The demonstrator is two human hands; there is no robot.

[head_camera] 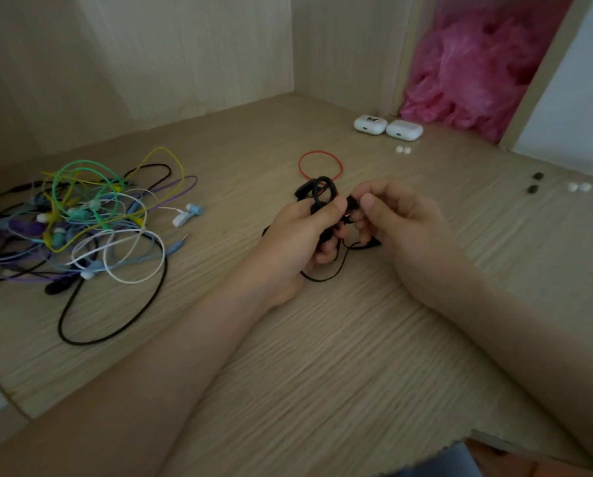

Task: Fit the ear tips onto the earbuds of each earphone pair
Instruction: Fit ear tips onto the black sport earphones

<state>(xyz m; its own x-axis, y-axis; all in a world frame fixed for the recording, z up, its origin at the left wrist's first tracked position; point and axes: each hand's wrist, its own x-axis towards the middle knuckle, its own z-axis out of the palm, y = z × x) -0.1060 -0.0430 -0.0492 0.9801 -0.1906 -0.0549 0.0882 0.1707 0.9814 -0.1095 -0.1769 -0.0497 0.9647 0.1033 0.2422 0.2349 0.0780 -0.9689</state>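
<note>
My left hand point(300, 232) grips a black wired earphone pair point(319, 194) with ear hooks and a red cable loop point(319, 156) behind it. My right hand point(396, 218) pinches a small black part point(352, 202) at the earbud, thumb and forefinger closed on it; whether it is an ear tip is unclear. The black cable point(326, 275) hangs under both hands onto the wooden desk point(357, 339). Two dark ear tips point(534, 182) and two white ear tips point(579, 186) lie at the far right. Another white pair of tips point(403, 150) lies near the cases.
A tangled heap of coloured wired earphones point(81, 222) covers the left of the desk. Two white earbud cases point(388, 127) stand at the back by a pink plastic bag point(474, 74). Wooden walls close in the back and left.
</note>
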